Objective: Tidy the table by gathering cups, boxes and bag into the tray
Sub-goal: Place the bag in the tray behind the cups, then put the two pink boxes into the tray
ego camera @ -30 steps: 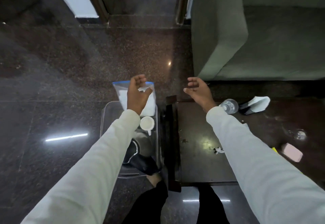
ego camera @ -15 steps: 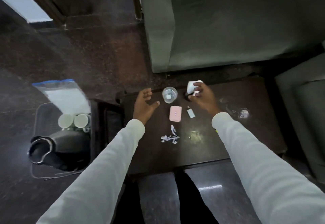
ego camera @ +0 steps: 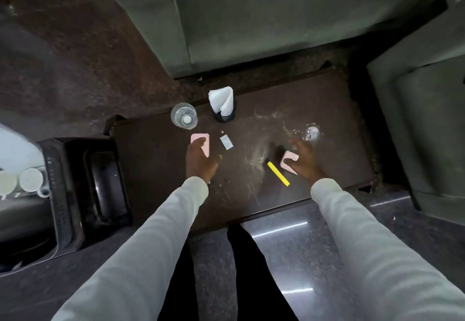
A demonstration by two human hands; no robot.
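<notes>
Two pink boxes lie on the dark table [ego camera: 327, 99]. My left hand [ego camera: 201, 163] rests with its fingers spread on the left pink box [ego camera: 198, 138]. My right hand [ego camera: 305, 162] curls its fingers over the right pink box [ego camera: 289, 160]. A clear glass cup [ego camera: 184, 115] stands at the table's far left corner, and a second glass [ego camera: 312, 131] stands just beyond my right hand. At the far left the tray [ego camera: 59, 194] on the floor holds two white cups [ego camera: 31, 179] and a pale bag [ego camera: 15, 144], cut off by the frame edge.
A dark holder with white napkins [ego camera: 221, 101] stands beside the glass cup. A small white sachet [ego camera: 225, 141] and a yellow stick [ego camera: 278, 173] lie between my hands. A dark stool [ego camera: 105, 182] separates tray and table. Green sofas [ego camera: 276, 18] border the table behind and on the right.
The view swung right from the tray to the table. My left hand came down onto the left pink box. My right hand left the napkin holder and closed on the right pink box.
</notes>
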